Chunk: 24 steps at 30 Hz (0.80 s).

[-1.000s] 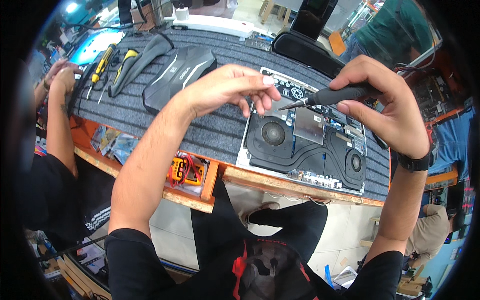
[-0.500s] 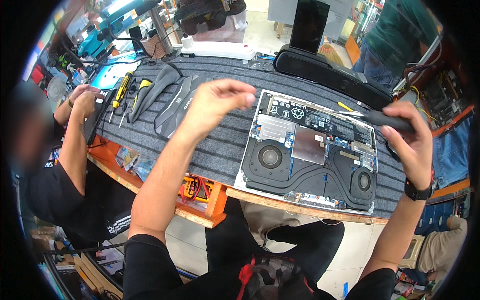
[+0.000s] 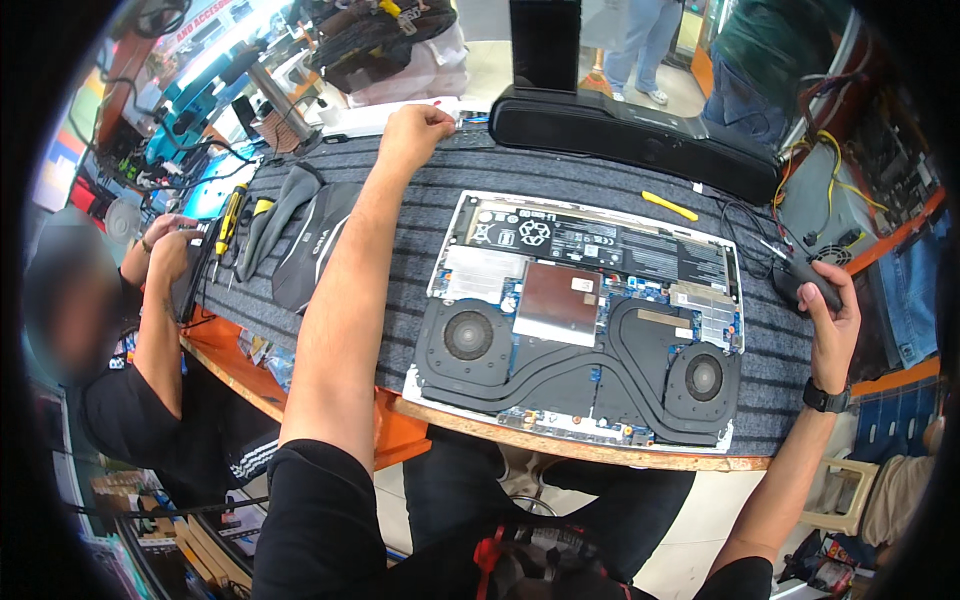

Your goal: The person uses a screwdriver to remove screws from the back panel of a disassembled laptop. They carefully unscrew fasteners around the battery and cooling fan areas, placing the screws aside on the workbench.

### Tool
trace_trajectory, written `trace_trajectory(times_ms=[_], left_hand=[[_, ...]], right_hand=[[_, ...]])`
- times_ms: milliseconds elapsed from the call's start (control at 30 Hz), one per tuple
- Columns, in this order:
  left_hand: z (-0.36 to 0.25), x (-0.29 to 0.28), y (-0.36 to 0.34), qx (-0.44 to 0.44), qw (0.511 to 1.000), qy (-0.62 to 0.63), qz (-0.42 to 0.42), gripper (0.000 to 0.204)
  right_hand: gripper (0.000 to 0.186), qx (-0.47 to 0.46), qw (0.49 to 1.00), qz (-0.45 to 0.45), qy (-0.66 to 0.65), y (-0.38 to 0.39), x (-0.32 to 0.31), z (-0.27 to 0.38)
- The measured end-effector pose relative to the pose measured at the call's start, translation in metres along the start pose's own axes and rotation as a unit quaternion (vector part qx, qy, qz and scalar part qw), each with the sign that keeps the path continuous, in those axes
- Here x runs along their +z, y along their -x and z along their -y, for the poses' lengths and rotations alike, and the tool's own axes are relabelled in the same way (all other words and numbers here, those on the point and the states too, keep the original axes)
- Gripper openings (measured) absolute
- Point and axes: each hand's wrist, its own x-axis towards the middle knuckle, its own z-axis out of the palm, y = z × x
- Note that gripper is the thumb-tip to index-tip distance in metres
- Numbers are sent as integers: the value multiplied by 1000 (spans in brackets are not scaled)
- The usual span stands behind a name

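An opened laptop (image 3: 560, 385) lies on the striped grey mat with its inside up: a black battery (image 3: 600, 243) along the far side, two round fans and dark heat pipes nearer me. My left hand (image 3: 412, 138) is stretched to the mat's far edge, beside a small clear tray (image 3: 472, 121) by the speaker. Its thumb and fingers are pinched together; what they hold, if anything, is too small to make out. Off the laptop's right side, my right hand (image 3: 832, 312) is closed round a black-handled screwdriver (image 3: 803, 286), its shaft pointing up and left.
Behind the laptop stand a long black speaker (image 3: 640, 138) and a yellow pry tool (image 3: 669, 206). A white power strip (image 3: 365, 118) runs along the back. Left on the mat lie a grey-black pouch (image 3: 312, 250) and a yellow screwdriver (image 3: 230, 220), near a co-worker's hands (image 3: 172, 245).
My left hand has gone from beside the laptop to the mat's far edge. My right hand has drawn the screwdriver off the battery, out to the right. The view has shifted a little.
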Motion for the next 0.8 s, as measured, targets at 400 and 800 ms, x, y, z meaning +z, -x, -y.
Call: trace_trajectory(times_ms=[400, 800], left_hand=[[-21, 8, -3, -3, 999, -52, -3, 19], [-14, 8, -3, 21, 994, -101, 23, 23]], right_hand=[[28, -25, 995, 33, 91, 8, 10, 8], [28, -21, 997, 13, 77, 9, 8, 6]])
